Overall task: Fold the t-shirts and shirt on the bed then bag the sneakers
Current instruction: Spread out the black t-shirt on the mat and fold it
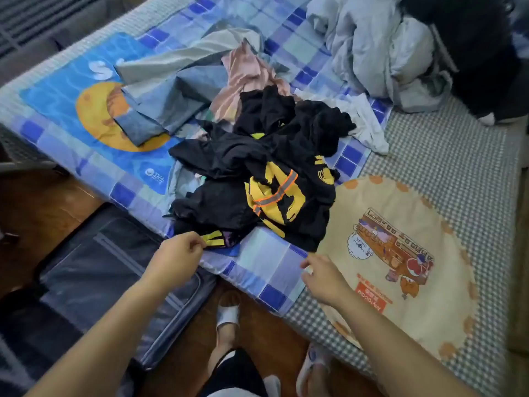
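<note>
Pinching black t-shirt [257,179] hem, left hand [179,255] fingers; right hand [322,277] relaxed; garment crumpled, no clear axis.

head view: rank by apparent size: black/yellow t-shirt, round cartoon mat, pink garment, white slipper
1-2. round cartoon mat and black/yellow t-shirt: look alike; shirt is crumpled, mat nearer the camera.
3. pink garment, partly buried.
4. white slipper.

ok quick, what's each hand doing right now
Left hand: pinching the near edge of the black t-shirt.
Right hand: open, fingers relaxed, holding nothing, over the bed edge.
</note>
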Demonstrator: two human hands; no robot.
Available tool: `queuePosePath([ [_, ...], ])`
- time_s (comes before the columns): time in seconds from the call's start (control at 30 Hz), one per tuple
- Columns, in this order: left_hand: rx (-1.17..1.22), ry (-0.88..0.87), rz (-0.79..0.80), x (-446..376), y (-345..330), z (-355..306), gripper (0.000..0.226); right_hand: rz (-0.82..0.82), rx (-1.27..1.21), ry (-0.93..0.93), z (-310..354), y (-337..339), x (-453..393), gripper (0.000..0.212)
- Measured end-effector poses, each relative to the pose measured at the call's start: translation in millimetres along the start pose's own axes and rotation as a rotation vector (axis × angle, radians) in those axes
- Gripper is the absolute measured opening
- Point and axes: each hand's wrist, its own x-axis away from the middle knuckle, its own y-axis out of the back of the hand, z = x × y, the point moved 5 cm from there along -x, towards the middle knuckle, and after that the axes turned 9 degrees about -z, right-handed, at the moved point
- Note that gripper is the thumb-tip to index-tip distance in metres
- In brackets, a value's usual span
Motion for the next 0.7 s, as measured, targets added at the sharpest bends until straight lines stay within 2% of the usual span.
queuePosePath([
  [0.1,-0.017,0.066,0.000,-9.8,1.5,20.4,0.022,-0.076,0.157,0.050,12.5,-1.8,-54.3,0.035],
  [0.27,-0.061,0.087,0.013,-15.5,-0.1,35.8,0.019,-0.031,0.570,0.218,38.9,-27.3,-117.0,0.047],
  [0.33,-0.055,0.103,0.010,-12.5,-2.1,38.2,0.019,-0.064,0.560,0.216,42.5,-28.8,-125.5,0.046],
  [0.4,-0.038,0.115,0.012,-7.2,-5.9,36.5,0.019,-0.164,0.328,0.148,45.9,-14.5,-120.9,0.039],
  [0.5,-0.029,0.106,0.065,2.2,-16.1,21.0,0.018,-0.330,-0.181,-0.033,41.3,28.3,-89.9,0.028],
  [0.57,0.003,0.077,0.092,7.9,-25.6,2.2,0.016,-0.432,-0.420,-0.117,33.4,65.7,-58.7,0.028],
  [0.63,0.029,-0.021,0.105,13.1,-34.6,-29.1,0.014,-0.487,-0.582,-0.150,24.4,101.3,-22.0,0.036],
  [0.7,0.050,-0.212,0.130,22.1,-46.7,-71.5,0.028,-0.515,-0.737,-0.135,15.2,130.9,14.9,0.039],
])
